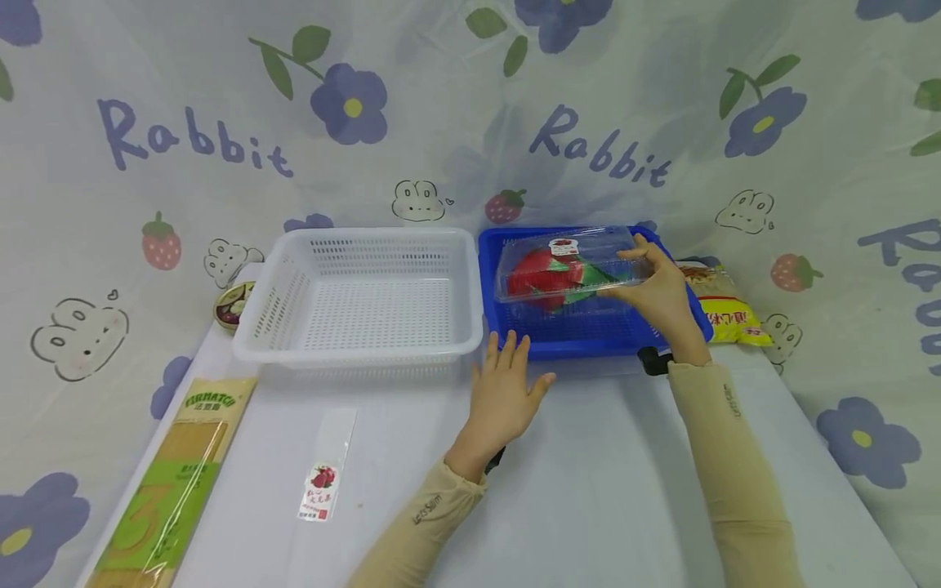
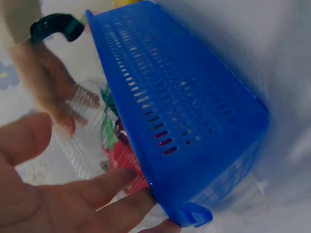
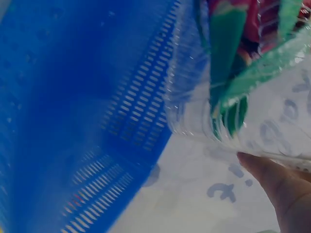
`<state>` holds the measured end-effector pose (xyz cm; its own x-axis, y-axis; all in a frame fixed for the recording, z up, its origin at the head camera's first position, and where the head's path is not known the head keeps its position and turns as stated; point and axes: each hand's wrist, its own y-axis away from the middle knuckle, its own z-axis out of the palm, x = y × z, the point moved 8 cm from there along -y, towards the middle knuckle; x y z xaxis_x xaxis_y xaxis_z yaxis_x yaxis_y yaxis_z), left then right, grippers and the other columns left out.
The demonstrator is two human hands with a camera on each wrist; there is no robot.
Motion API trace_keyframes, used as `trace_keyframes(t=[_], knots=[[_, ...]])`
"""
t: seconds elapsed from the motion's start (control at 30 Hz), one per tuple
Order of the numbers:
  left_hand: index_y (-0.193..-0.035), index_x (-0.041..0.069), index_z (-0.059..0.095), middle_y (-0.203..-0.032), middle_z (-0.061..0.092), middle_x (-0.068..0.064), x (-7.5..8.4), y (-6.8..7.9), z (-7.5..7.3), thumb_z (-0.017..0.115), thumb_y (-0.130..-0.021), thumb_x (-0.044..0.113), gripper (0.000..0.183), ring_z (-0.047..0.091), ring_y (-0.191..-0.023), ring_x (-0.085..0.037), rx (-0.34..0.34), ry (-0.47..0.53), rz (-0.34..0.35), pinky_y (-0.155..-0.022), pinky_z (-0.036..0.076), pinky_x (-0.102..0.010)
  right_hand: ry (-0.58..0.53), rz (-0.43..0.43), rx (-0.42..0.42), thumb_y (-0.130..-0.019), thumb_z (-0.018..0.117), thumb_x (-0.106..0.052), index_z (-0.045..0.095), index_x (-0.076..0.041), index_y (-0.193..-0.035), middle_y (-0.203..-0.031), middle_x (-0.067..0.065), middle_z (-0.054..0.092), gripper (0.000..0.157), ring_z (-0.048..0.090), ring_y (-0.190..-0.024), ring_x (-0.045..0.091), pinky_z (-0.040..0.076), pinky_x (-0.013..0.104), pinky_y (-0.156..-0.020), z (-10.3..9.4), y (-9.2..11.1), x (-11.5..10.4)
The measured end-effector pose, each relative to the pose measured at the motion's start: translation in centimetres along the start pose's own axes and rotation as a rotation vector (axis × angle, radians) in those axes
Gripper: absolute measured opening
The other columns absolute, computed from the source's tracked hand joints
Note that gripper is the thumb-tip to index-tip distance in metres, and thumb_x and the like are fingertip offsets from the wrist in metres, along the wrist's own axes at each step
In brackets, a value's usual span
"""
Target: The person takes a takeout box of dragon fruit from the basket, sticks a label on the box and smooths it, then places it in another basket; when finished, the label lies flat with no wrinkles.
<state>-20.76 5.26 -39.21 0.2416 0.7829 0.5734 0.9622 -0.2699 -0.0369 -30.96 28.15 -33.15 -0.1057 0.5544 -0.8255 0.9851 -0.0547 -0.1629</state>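
Note:
A clear plastic box [image 1: 617, 245] with a red and green dragon fruit [image 1: 542, 273] inside is over the blue basket [image 1: 581, 353]. My right hand [image 1: 657, 290] grips the box by its right end, thumb and fingers spread across it. In the right wrist view a fingertip presses the edge of the clear box [image 3: 228, 138], and the basket's slotted wall [image 3: 146, 97] lies beside it. Fingers spread, my left hand [image 1: 503, 396] is held at the front left corner of the blue basket. The left wrist view has its fingers [image 2: 112, 187] right at the basket's rim.
A white basket [image 1: 360, 357] stands left of the blue one. Spaghetti in a long packet [image 1: 165, 482] and a clear strip with a dragon fruit label [image 1: 323, 482] lie on the table [image 1: 588, 490]. A yellow bag [image 1: 728, 314] sits behind the right arm, and a round container [image 1: 229, 306] at far left.

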Motion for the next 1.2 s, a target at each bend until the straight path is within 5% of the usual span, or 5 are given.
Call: trace_keyframes(t=[0.23,0.73,0.9,1.03,1.2], knots=[[-0.15,0.019,0.038,-0.157,0.034,-0.006,0.0,-0.1,0.7,0.053,-0.095,0.051,0.065,0.016,-0.15,-0.036,0.035,-0.208,0.033,-0.106,0.033,-0.068,0.09,0.004,-0.084,-0.076,0.083,-0.029,0.055,-0.005,-0.128,-0.163,0.006,0.019,0.064,0.021,-0.148,0.038,0.03,0.058,-0.113,0.5,-2.4,-0.5],[-0.144,0.013,0.047,-0.149,0.046,-0.012,0.2,0.0,0.1,0.063,-0.092,0.042,0.062,0.026,-0.145,-0.04,0.082,-0.199,0.115,-0.086,0.057,-0.045,0.158,0.104,-0.178,-0.076,0.082,-0.036,0.048,-0.004,-0.133,-0.164,0.007,0.014,0.073,0.016,-0.149,0.039,0.027,0.062,-0.113,1.4,-4.3,2.0],[-0.145,0.013,0.046,-0.15,0.044,-0.012,0.1,0.0,0.1,0.064,-0.091,0.04,0.063,0.024,-0.146,-0.039,0.083,-0.182,0.113,-0.076,0.06,-0.04,0.272,0.131,-0.294,-0.079,0.08,-0.035,0.042,-0.008,-0.141,-0.161,0.016,0.021,0.078,0.035,-0.136,0.042,0.033,0.062,-0.108,1.2,-4.5,1.4],[-0.145,0.013,0.046,-0.15,0.044,-0.011,0.0,0.1,0.0,0.065,-0.091,0.04,0.063,0.024,-0.147,-0.038,0.09,-0.169,0.116,-0.075,0.06,-0.04,0.332,0.178,-0.385,-0.082,0.077,-0.036,0.04,-0.011,-0.146,-0.161,0.018,0.018,0.078,0.025,-0.141,0.045,0.026,0.067,-0.11,0.9,-4.3,1.0],[-0.144,0.014,0.046,-0.15,0.044,-0.01,0.0,0.1,0.2,0.066,-0.09,0.039,0.063,0.024,-0.147,-0.037,0.094,-0.164,0.121,-0.08,0.059,-0.042,0.321,0.278,-0.39,-0.084,0.075,-0.033,0.045,-0.013,-0.145,-0.162,0.019,0.013,0.071,0.015,-0.145,0.045,0.019,0.069,-0.111,0.2,-3.8,1.4]])
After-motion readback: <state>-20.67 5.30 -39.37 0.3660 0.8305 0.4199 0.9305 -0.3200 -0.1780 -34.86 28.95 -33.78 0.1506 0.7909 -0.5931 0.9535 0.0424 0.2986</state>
